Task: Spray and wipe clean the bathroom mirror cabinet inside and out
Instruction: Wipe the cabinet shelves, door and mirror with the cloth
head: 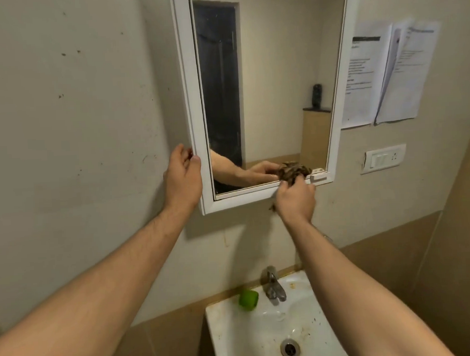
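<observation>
The mirror cabinet was mounted above the sink, long axis upright, and its door appeared closed. The right hand was curled round a bunched patterned cloth pressed at the lower right corner of the glass, against the bottom rail, so nearly the whole pane lay above and to its left. The left hand gripped the frame's lower left edge, thumb on the front and fingers hooked behind, well apart from the cloth. In my judgement it steadied the unit, leaving the wiping to the right hand.
</observation>
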